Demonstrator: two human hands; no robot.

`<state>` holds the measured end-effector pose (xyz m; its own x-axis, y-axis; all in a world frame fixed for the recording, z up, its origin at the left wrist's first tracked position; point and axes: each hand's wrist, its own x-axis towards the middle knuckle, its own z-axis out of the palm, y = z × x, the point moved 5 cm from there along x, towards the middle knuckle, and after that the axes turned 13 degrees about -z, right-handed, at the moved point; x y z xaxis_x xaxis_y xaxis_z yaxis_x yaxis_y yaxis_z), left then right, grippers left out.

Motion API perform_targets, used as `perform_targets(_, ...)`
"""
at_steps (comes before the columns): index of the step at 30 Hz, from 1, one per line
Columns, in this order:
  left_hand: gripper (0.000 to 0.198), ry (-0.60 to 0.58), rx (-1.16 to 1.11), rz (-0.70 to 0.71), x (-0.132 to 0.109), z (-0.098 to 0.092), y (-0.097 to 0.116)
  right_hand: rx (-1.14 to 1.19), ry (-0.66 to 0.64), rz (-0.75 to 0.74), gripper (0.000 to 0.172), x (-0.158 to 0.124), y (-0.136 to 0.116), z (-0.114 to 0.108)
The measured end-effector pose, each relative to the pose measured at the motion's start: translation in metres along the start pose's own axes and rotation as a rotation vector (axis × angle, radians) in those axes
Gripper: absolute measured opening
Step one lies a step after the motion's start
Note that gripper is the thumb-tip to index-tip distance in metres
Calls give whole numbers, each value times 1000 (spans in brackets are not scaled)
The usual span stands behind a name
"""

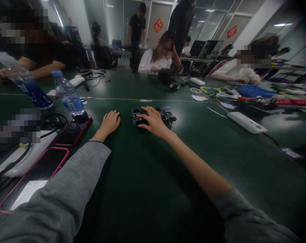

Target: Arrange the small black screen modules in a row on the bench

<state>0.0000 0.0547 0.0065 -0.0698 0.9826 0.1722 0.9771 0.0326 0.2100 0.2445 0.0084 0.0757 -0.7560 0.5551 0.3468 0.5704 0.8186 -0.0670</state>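
On the dark green tabletop, my left hand (pixel 110 121) lies palm down with its fingers stretched out, holding nothing. It rests between a red-edged phone and a small electronic assembly. My right hand (pixel 154 122) is over that assembly, thumb and fingers spread apart above its left part. Small circuit boards with little square screens (pixel 167 109) show at both ends of the assembly; my right hand covers its middle. Whether the fingertips touch it, I cannot tell.
Left of me are a red-edged phone (pixel 73 131), a pink-edged phone (pixel 36 175) and two water bottles (pixel 69 98). To the right lie a white power strip (pixel 247 122), a thin metal tool (pixel 216 112) and tangled cables (pixel 210 91). People sit across the table.
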Motion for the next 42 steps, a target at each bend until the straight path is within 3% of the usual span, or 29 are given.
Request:
perform_targets(4, 51, 3, -8, 0, 0, 0, 0, -20, 41, 33, 36, -3, 3, 14)
perform_targets(10, 50, 12, -16, -5, -1, 0, 0, -12, 86, 82, 46, -4, 3, 16)
perform_targets(16, 52, -13, -17, -3, -2, -1, 0, 72, -50, 47, 58, -9, 29, -9)
perform_targets(21, 54, -13, -19, 2, -2, -2, 0, 78, -175, 72, 64, -19, 58, -9)
perform_targets(31, 49, 19, -23, 2, -2, -1, 0, 26, -113, 76, 55, -19, 69, 8)
perform_targets(35, 50, -1, -19, 1, -2, -1, 0, 74, -131, 93, 59, -25, 78, -3)
perform_targets(42, 52, -5, -17, 0, 1, 2, -2, 43, -183, 205, 79, -50, 118, -33)
